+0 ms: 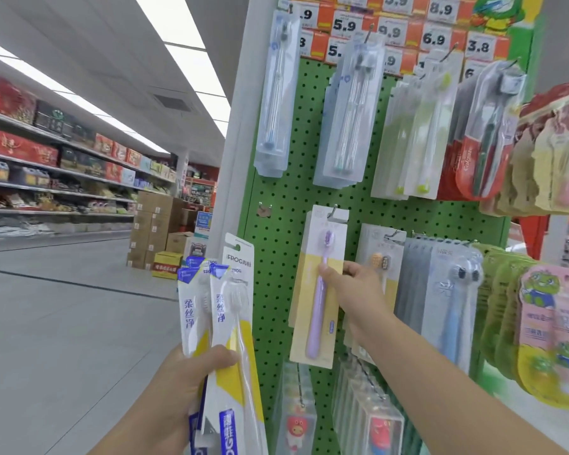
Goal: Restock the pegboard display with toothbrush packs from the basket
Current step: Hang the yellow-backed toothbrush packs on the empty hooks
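On pegboard [276, 192], right hand [352, 284] pinches purple pack [319, 290].

- Right hand [352, 284] covers the middle of the purple toothbrush pack [317, 290]; its fingers go behind the card, out of sight.
- Left hand [178, 389] hides the lower part of the yellow-and-white packs [224, 323]; how many it holds is unclear.
- Price tags [408, 24] are cut by the pegboard's [276, 208] top edge.
- Packs along the bottom edge are cropped.

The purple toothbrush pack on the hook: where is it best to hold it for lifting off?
Pinch the purple toothbrush pack at mid-height by its right edge, coming from the right, as the right hand does. It hangs flat from the hook, and neighbouring packs crowd that side.
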